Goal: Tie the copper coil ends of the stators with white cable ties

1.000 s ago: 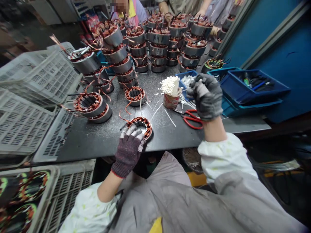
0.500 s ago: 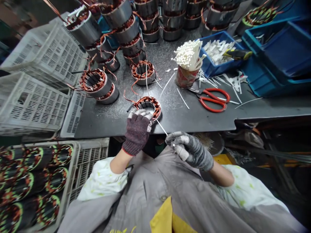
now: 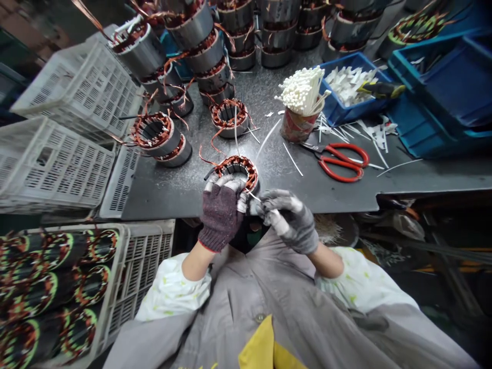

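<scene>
A motor stator with copper windings lies near the front edge of the table. My left hand, in a dark fingerless glove with taped fingertips, grips its near left rim. In the grey glove, my right hand pinches a thin white strip that runs to the stator's near side. Copper leads and a dark sleeve stick out at the stator's left. Another white strip stands up behind it, in front of a second stator.
Red-handled scissors lie to the right, by a can of white sticks. Behind are blue bins and stacked stators. White crates stand at left; a lower crate holds finished-looking stators.
My right hand has moved left and closer to the stator, and less of the white strip shows between them. My left hand stays on the stator; the whole view has shifted slightly.
</scene>
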{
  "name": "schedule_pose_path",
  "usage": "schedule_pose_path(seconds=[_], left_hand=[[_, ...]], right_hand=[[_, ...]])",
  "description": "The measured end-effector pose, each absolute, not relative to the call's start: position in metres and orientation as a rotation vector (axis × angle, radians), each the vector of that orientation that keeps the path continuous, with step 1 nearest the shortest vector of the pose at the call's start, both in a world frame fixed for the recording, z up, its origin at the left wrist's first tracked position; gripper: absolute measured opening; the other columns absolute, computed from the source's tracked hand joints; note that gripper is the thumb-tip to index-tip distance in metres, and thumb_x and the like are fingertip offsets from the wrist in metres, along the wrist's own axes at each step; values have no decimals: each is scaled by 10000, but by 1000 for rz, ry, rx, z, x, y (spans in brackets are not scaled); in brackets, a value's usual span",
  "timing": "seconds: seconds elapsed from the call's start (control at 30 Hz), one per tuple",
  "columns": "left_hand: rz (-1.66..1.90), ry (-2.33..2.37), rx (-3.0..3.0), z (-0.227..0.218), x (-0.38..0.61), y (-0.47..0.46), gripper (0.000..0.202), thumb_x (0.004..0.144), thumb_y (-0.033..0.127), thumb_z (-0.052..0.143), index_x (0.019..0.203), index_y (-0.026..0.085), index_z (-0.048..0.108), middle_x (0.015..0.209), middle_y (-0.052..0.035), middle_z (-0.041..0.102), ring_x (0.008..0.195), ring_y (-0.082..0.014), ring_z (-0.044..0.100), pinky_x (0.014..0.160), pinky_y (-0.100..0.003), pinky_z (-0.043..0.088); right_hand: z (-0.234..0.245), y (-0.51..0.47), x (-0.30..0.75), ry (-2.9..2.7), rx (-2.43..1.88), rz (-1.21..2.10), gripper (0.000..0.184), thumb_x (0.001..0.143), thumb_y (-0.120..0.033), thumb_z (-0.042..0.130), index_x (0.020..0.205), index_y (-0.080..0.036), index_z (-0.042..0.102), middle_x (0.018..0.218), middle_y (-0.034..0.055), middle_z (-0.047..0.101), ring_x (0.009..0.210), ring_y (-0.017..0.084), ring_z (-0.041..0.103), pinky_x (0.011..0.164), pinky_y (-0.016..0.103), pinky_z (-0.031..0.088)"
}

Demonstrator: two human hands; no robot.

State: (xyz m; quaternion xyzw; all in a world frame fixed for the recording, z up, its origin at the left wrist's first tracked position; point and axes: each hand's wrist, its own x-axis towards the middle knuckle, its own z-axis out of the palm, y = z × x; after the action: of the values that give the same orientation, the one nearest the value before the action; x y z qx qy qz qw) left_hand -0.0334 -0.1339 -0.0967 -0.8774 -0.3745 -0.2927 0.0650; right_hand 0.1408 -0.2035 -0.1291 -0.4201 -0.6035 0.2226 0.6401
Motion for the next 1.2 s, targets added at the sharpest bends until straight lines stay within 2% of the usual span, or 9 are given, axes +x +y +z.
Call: schedule_pose_path(seconds=[0.13, 0.27, 0.37, 0.5, 0.63, 0.83, 0.97, 1.1, 1.2], left_hand=[[-879, -1095, -2646, -98, -34, -133, 217, 983, 244, 524, 1175, 183, 606, 1145, -80, 744, 1228, -249, 649, 1190, -492, 395], [-870, -1140, -2704, -99, -35, -133, 243, 971, 236, 544, 1200, 177, 599, 1154, -91, 738, 1234, -265, 640, 1203, -522, 376], [-874, -1186, -2738, -100, -36, -133, 273, 963, 235, 539, 1225, 185, 596, 1179, -106, 726, 1251, -273, 624, 1209, -541, 360], [-985, -1133, -2714, -101, -35, -133, 279, 953, 217, 540, 1223, 172, 592, 1189, -117, 718, 1242, -263, 625, 1211, -525, 365], [-1098, -1182, -2631, -102, -33, -135, 234, 975, 229, 550, 1197, 168, 595, 1163, -104, 727, 1225, -251, 635, 1183, -491, 406], [-1214, -1512, -2570, -100, -27, -138, 373, 963, 356, 617, 1297, 195, 585, 1223, -102, 720, 1250, -265, 615, 1101, -453, 451], [-1214, -1478, -2636, -94, -22, -135, 231, 973, 348, 607, 1153, 219, 671, 1116, -62, 757, 1146, -237, 660, 1102, -453, 431], [-1307, -1486, -2609, -95, -20, -134, 178, 976, 336, 596, 1052, 231, 718, 1079, -50, 766, 1141, -230, 658, 1077, -451, 435], [-1272, -1488, -2603, -97, -22, -136, 180, 972, 328, 602, 1073, 242, 724, 1092, -42, 771, 1170, -232, 656, 1089, -457, 420]], right_hand=[[-134, -216, 145, -1481, -1141, 342, 522, 847, -488, 743, 1281, -233, 603, 1262, 149, 674, 1157, 307, 665, 930, 466, 582], [-136, -202, 142, -1703, -1561, 266, 265, 966, -438, 569, 969, -212, 706, 866, 99, 717, 808, 252, 672, 753, 382, 543], [-130, -186, 131, -1677, -1654, 245, 304, 996, -346, 481, 819, -217, 690, 762, 78, 694, 710, 211, 634, 696, 329, 494], [-124, -178, 118, -1573, -1694, 347, 284, 973, -362, 521, 811, -215, 703, 762, 65, 724, 687, 203, 651, 654, 314, 480], [-128, -194, 128, -1558, -1633, 340, 261, 895, -454, 671, 958, -211, 742, 809, 67, 751, 684, 220, 685, 627, 326, 517], [-129, -206, 160, -1765, -1106, 376, 203, 964, -225, 599, 1052, -300, 765, 996, 40, 774, 854, 177, 743, 751, 289, 610], [-127, -193, 158, -1597, -992, 567, 118, 935, -273, 658, 1004, -284, 753, 1050, 50, 770, 963, 194, 743, 851, 333, 627], [-133, -181, 145, -1176, -1073, 879, 171, 906, -418, 688, 929, -248, 682, 842, 18, 757, 716, 165, 715, 651, 294, 620], [-132, -176, 143, -989, -1186, 1054, 222, 881, -467, 699, 917, -249, 684, 704, -12, 703, 529, 136, 616, 482, 259, 541]])
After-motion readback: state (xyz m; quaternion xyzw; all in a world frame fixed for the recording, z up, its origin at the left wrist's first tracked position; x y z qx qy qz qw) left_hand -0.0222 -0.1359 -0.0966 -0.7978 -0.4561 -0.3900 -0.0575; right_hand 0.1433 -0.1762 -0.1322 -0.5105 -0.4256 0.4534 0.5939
